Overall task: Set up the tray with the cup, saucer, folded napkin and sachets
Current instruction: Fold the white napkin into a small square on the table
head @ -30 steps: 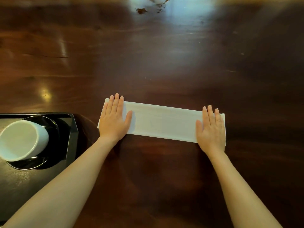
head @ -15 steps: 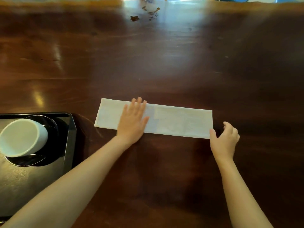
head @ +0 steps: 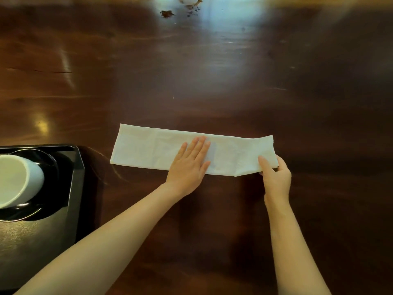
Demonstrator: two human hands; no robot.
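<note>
Now | left hand (head: 189, 165) flat on napkin (head: 148, 149) middle | right hand (head: 276, 177) pinching its lifted right end

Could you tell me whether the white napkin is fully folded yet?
Not yet: the white paper napkin lies as a long strip, its right end lifted by the right hand.

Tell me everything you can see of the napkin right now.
The napkin is a white, cloth-like strip folded long and narrow, lying flat on the dark wooden table, right of the tray and apart from it. The left hand presses flat on its middle; the right hand pinches its lifted right end.
</note>
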